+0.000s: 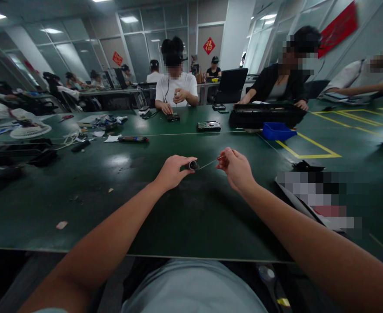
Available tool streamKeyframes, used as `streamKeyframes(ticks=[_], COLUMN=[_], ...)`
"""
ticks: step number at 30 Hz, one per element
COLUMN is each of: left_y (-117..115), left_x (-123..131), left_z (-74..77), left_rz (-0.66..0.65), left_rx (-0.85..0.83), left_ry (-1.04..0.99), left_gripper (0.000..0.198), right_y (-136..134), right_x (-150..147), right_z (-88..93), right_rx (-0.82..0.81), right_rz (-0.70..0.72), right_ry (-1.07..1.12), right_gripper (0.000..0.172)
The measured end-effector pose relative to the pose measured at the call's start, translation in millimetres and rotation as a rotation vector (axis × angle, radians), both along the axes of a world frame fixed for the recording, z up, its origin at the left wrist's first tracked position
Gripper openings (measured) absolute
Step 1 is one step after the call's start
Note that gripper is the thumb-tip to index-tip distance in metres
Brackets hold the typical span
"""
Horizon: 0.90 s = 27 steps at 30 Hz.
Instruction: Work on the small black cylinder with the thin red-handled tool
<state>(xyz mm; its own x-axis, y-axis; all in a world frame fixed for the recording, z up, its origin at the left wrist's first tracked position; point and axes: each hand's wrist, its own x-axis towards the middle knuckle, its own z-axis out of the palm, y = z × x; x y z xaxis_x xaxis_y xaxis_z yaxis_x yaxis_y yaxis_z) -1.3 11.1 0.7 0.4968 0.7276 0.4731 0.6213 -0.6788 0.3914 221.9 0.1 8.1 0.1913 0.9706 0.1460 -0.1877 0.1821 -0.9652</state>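
My left hand (pixel 174 171) pinches a small dark cylindrical part (pixel 193 165) between thumb and fingers, a little above the green table. Its round end, rimmed by a pale ring, faces me. My right hand (pixel 236 168) is closed around the red end of a thin metal rod-like tool (pixel 208 164). The tool's shaft slants down to the left, and its tip is at or very near the cylinder's open end; whether they touch I cannot tell. The fingers hide most of the tool's handle.
On the green table (pixel 178 221), a blue bin (pixel 278 131) and a hard drive (pixel 208 126) lie beyond my hands. A dark screwdriver-like tool (pixel 133 139) lies at left. A long black casing (pixel 267 115) sits before a co-worker (pixel 281 78). Another person (pixel 177 89) works opposite.
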Motion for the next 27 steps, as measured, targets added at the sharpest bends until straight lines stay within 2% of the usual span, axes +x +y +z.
streamKeyframes(ticks=[8,13,19,23,27], left_y=[-1.3,-3.2,-4.6,-3.4,-5.6], left_x=[-2.9,-3.1,-4.0,-0.9,2.8], left_z=[-4.3,-4.3,-4.7,-5.2,-2.6], left_rz=[0.067,0.084,0.111,0.078,0.036], left_rx=[-0.065,-0.147,-0.241,-0.435,-0.605], left_ry=[0.053,0.021,-0.189,-0.464,-0.696], left_gripper=[0.041,0.038,0.038,0.041,0.027], right_y=[-6.1,-13.1,-22.8,-24.3,-24.6], right_x=[-1.0,2.8,4.5,2.8,1.7], right_z=[-2.2,8.1,21.3,20.0,18.8], right_rx=[0.085,0.116,0.180,0.205,0.240], right_rz=[-0.048,-0.103,-0.127,-0.090,-0.071], right_ry=[-0.244,-0.368,-0.495,-0.649,-0.765], right_gripper=[0.027,0.025,0.026,0.023,0.023])
